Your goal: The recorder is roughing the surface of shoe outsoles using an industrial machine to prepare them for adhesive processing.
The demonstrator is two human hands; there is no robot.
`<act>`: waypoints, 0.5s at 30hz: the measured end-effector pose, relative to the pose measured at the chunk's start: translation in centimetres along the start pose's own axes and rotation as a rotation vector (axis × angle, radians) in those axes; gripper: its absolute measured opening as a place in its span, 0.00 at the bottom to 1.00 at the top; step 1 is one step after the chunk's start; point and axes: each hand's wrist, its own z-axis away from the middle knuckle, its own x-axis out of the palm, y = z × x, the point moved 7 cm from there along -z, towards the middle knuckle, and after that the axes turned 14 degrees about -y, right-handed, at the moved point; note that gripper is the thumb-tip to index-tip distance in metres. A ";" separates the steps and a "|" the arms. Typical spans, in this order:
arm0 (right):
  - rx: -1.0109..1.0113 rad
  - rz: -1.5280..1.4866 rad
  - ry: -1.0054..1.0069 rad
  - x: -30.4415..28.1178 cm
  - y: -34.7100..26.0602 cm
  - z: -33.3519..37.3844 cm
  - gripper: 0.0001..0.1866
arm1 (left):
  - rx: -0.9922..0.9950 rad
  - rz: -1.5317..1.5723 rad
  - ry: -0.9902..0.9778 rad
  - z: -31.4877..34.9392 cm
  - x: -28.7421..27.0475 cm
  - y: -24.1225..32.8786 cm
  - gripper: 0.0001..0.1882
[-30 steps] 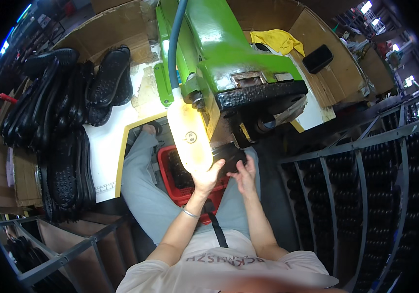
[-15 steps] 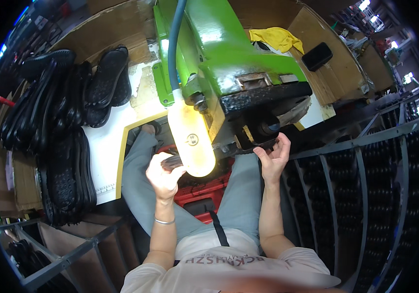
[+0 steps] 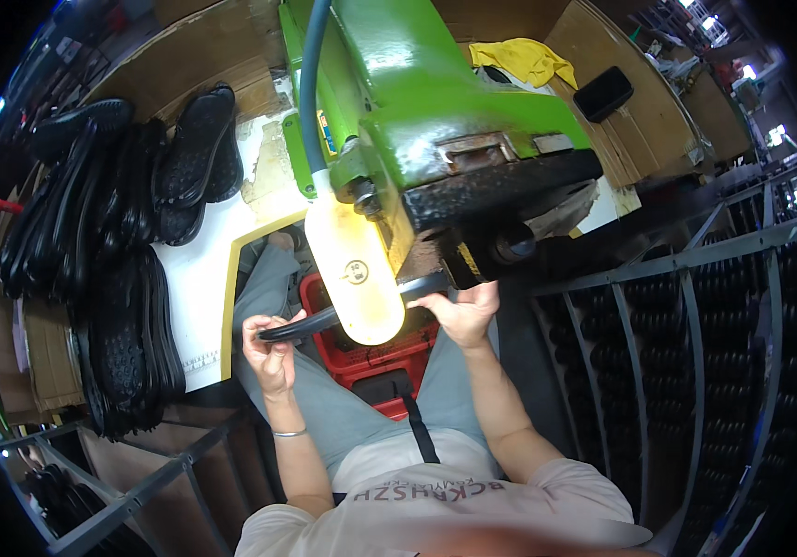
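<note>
Cardboard walls point(image 3: 598, 56) surround one white worktable point(image 3: 203, 288) with yellow edging, and one green machine point(image 3: 473, 121) stands in the middle of it. One grey-blue hose point(image 3: 312, 88) runs down to one pale yellow, rounded cover point(image 3: 355, 288). At the left lie piles of black soles point(image 3: 124, 339), overlapping too much for an exact count. At the right you have one metal rack point(image 3: 641, 408) filled with rows of dark pieces, also too many to count. One yellow cloth point(image 3: 528, 61) and one black rectangular object point(image 3: 602, 94) are on the far right side.

Writing is on your shirt point(image 3: 454, 506), as printed letters; the cover carries one small round dark mark, and the table corner shows ruler-like marks.

Your black shoe sole point(image 3: 301, 328) appears thin, dark and slightly glossy, seen almost edge-on. It passes behind the cover, above one red basket point(image 3: 329, 362) between your legs, and its right part reaches below the machine head. Your left hand point(image 3: 270, 357) pinches its left end between thumb and fingers. Your right hand point(image 3: 468, 317) is at its right part, thumb stretched leftward; whether these fingers grip, I cannot tell.
</note>
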 end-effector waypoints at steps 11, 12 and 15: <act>-0.283 0.296 -0.086 1.6 -2.6 -0.7 0.35 | -0.180 -0.988 -0.243 -2.9 5.3 -3.4 0.19; -0.259 0.317 -0.103 1.6 -2.7 -0.7 0.33 | -0.040 -1.051 -0.227 -3.8 8.6 -2.2 0.19; -0.245 0.335 -0.114 1.5 -2.8 -0.7 0.30 | 0.204 -1.022 -0.208 -4.5 13.3 -1.8 0.24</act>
